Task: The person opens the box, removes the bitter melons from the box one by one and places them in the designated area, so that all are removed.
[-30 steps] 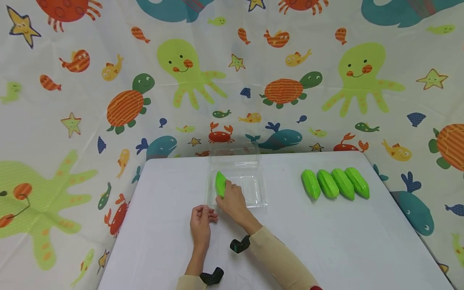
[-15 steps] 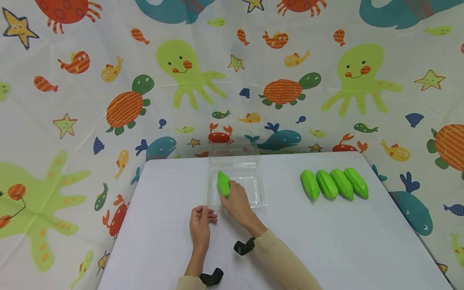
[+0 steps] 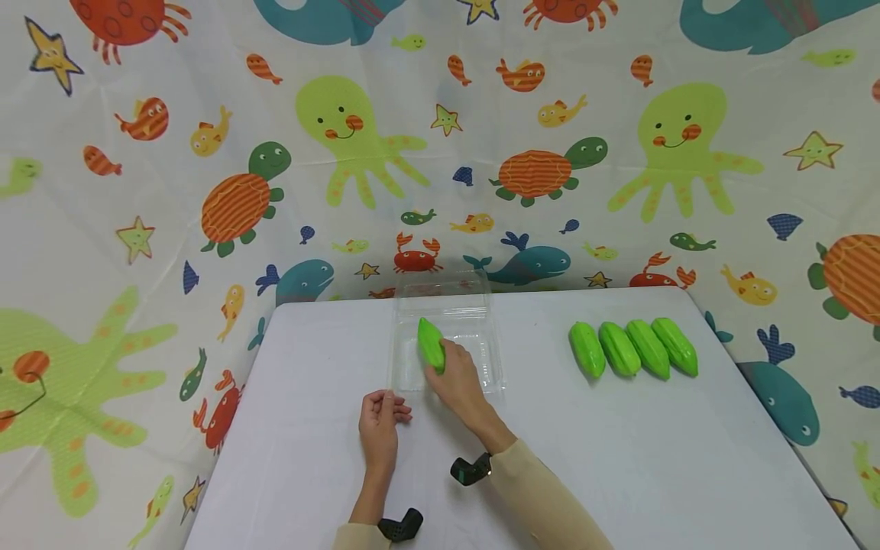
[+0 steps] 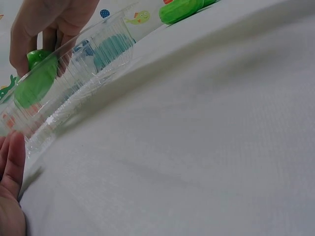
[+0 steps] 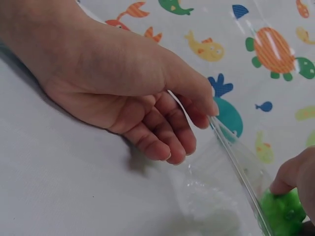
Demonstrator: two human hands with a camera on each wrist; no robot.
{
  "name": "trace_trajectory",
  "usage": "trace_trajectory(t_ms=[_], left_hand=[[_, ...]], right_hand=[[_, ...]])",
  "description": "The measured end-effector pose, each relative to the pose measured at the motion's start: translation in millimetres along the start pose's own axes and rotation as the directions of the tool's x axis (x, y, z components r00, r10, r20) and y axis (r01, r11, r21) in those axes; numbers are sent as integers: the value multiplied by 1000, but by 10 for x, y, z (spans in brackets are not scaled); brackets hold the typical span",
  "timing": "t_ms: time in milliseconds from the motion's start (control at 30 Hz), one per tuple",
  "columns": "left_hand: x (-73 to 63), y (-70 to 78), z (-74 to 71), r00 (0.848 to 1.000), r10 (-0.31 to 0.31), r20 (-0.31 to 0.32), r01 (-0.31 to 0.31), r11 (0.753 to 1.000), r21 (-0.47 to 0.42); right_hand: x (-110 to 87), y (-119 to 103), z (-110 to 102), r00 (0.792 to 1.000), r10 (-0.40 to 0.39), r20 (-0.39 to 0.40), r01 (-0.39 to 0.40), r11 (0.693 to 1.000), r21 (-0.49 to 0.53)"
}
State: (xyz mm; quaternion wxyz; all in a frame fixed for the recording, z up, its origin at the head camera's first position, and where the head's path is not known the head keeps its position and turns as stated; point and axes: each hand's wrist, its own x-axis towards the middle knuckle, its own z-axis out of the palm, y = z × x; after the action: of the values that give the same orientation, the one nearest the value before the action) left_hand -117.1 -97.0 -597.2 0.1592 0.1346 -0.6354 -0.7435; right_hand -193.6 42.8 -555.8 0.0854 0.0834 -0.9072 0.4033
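Note:
A clear plastic clamshell container lies on the white table with its lid raised at the back. My right hand grips a glossy green ridged star fruit inside it, the pointed end facing away from me. Through the container wall, the left wrist view shows the green star fruit with the fingers of the right hand around its upper end. At the front left corner, my left hand pinches the rim. The right wrist view shows the left hand with thumb and forefinger on that rim.
Several more green star fruits lie side by side at the right of the table. A cloth backdrop printed with sea animals hangs behind. Black wrist cameras sit on both wrists.
My right hand has shifted the star fruit a little to the right inside the container, and the fruit has tilted slightly. The left hand stays at the corner.

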Motion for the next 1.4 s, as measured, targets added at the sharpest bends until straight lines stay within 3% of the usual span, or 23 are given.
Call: trace_trajectory(t_ms=[333,633,933,1400], left_hand=[[8,-26,3,1000,5,-7,-5,1000,13],[7,-18,8,1000,15,-11,-15,1000,18],[117,-267,-29,1000,-6,-24,6,1000,20],[133,-300,-40,1000,15,-18,-15,1000,9]], right_hand=[[-17,57,-58,1000,-3,1,3,1000,18],[-23,122,-142,997,-45,-66,46,999,11],[-24,157,-229,995,-53,-85,55,998,27],[-30,132,-396,994,-42,-105,47,998,43]])
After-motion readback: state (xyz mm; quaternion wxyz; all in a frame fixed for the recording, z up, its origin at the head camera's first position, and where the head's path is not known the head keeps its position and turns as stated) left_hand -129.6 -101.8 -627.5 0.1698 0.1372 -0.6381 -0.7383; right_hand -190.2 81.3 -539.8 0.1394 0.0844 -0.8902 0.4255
